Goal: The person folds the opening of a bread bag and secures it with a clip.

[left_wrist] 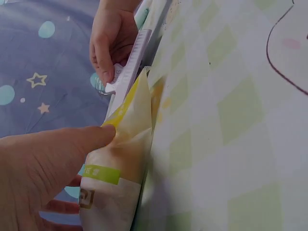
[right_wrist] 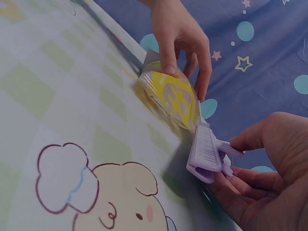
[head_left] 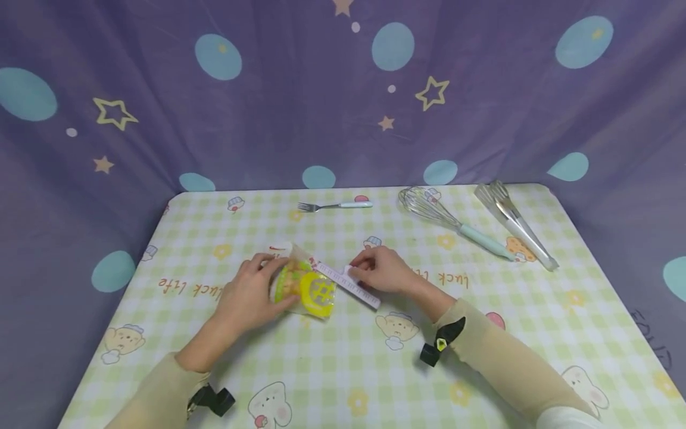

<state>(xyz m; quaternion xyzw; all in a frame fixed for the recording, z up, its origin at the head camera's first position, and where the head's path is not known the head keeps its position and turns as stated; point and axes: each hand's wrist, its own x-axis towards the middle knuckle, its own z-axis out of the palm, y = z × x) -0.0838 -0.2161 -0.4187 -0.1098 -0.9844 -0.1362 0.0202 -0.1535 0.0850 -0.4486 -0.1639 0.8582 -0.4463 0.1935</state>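
A packaged snack (head_left: 321, 292), in a clear wrapper with yellow and green print, lies at the middle of the checked table. My left hand (head_left: 252, 298) holds it from the left, its thumb over the top side and the fingers round the far edge. A lilac bag-sealing clip (head_left: 354, 287) slants along the packet's right side, its far end at the wrapper's edge. My right hand (head_left: 383, 269) pinches the clip's levers (right_wrist: 226, 149) between thumb and fingers. In the right wrist view the clip's near end gapes a little. Whether the wrapper sits between its bars I cannot tell.
Near the table's back edge lies a fork (head_left: 343, 205) with a pale handle. Further right are a balloon whisk (head_left: 455, 223) with a mint handle and a pair of metal tongs (head_left: 517, 226). A purple patterned curtain (head_left: 289, 119) hangs behind the table.
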